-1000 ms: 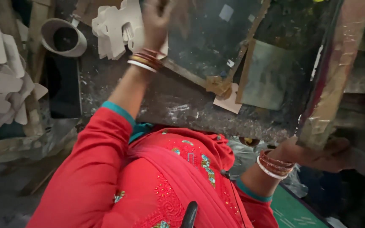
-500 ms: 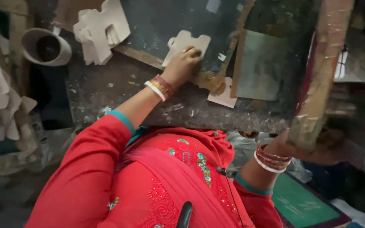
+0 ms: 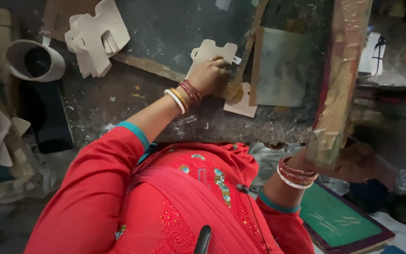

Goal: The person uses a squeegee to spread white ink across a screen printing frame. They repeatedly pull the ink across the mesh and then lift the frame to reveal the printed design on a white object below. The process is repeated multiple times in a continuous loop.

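No packages, labels, signs or screens visible.

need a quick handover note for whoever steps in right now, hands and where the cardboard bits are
Left hand: palm down on a die-cut card piece lying on the dark work board; grip not visible.
Right hand: holding the lower end of the raised taped wooden frame, which is tilted up off the board.
Stack of matching card blanks lies at the board's upper left.
Done: one piece placed on the board. Left: frame not yet lowered.
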